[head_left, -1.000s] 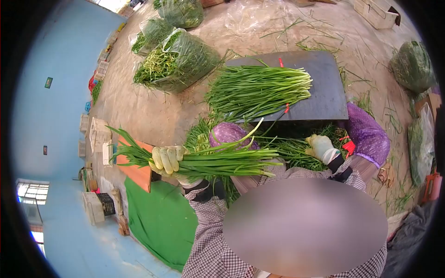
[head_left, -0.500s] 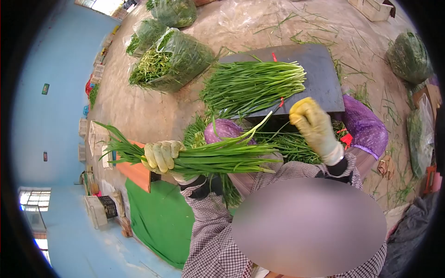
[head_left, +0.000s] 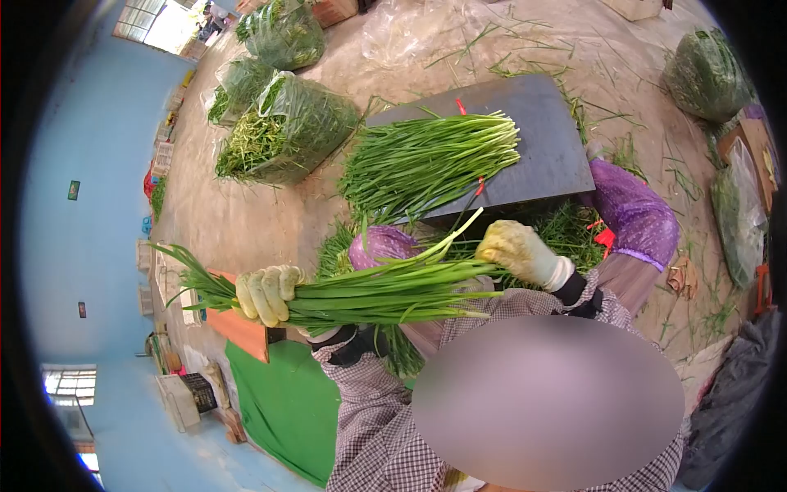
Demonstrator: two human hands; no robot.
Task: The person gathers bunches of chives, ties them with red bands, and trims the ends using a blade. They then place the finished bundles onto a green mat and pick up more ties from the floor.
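My left hand, in a pale yellowish glove, is wrapped round a bunch of garlic chives near its leafy end. The bunch lies sideways above my lap, pale stem ends to the right, with one stem sticking up from the rest. My right hand, gloved and stained yellow, has its fingers curled closed on stem ends at the right of this bunch; the fingertips are partly hidden. Just beyond, a larger pile of garlic chives lies on a dark low table, with red ties at its edges.
Clear plastic bags of greens stand on the floor beyond the table's left side. More bagged greens are at the right. A green cloth and an orange board lie at lower left. Loose greens lie below the table.
My right hand has come down and left from above the lap to the stem ends of the held bunch. The left hand still grips the bunch. The whole view has shifted slightly.
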